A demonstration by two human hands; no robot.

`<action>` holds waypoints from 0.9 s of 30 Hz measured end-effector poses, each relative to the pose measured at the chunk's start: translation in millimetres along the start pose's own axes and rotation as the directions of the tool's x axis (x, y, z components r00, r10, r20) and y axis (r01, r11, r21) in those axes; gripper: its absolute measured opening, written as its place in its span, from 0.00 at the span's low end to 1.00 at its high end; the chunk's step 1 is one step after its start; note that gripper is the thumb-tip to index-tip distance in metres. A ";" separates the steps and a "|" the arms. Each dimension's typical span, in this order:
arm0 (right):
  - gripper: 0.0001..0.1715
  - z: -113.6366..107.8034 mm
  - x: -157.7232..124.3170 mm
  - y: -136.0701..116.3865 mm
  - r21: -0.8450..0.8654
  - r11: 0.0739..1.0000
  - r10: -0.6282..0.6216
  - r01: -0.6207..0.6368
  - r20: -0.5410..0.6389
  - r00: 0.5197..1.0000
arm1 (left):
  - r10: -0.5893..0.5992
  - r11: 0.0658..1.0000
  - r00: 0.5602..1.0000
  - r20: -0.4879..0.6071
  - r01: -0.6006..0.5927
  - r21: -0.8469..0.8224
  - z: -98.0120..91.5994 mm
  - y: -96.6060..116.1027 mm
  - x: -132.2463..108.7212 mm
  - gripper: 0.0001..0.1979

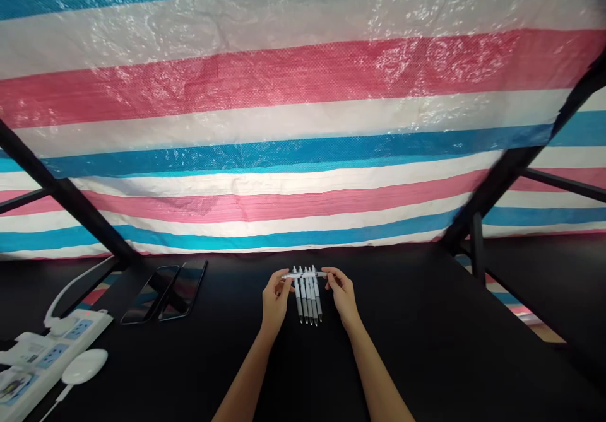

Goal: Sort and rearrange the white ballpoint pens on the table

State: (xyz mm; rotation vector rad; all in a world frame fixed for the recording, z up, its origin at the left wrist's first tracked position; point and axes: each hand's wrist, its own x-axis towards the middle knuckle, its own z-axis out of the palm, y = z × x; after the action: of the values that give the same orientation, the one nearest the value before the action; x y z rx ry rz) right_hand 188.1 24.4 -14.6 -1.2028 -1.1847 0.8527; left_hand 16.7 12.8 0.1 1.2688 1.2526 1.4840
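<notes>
Several white retractable pens (307, 299) lie side by side on the black tabletop, tips toward me. A single white pen (303, 275) runs crosswise above their far ends, held level off the row or resting on it; I cannot tell which. My left hand (276, 301) pinches its left end between fingertips and thumb. My right hand (341, 294) grips its right end the same way. Both hands sit just beyond the row's sides.
Two dark smartphones (165, 293) lie left of the pens on the black table (416, 321). Further left are a white power strip (57, 352) and a white mouse (84, 366). A striped tarpaulin (303, 132) hangs behind, crossed by black frame bars (502, 176).
</notes>
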 end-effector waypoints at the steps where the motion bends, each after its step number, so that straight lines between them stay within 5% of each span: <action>1: 0.19 -0.5 -0.1 -0.3 0.010 1.000 0.006 -0.006 -0.002 1.000 | 0.002 1.000 1.000 0.006 -0.002 0.006 0.1 0.4 -0.4 0.16; 12: 0.17 -1.4 -4.9 -9.4 0.013 0.999 -0.034 0.035 -0.003 0.999 | -0.033 0.995 0.997 -0.063 0.039 0.096 -3.3 4.6 -0.6 0.23; 22: 0.15 -12.5 0.1 -6.6 0.203 0.977 0.104 -0.060 -0.216 0.971 | -0.050 0.999 0.989 -0.138 0.050 0.001 -18.8 1.5 9.6 0.23; 27: 0.14 -13.6 0.7 -5.5 0.219 0.973 0.127 -0.076 -0.231 0.965 | -0.053 0.998 0.990 -0.134 0.046 -0.051 -23.6 3.1 12.9 0.23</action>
State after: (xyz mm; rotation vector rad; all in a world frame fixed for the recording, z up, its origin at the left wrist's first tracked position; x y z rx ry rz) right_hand 200.9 20.8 -8.4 -1.1658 -0.8191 0.8562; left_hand -8.7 20.4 5.5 1.1136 1.3184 1.5765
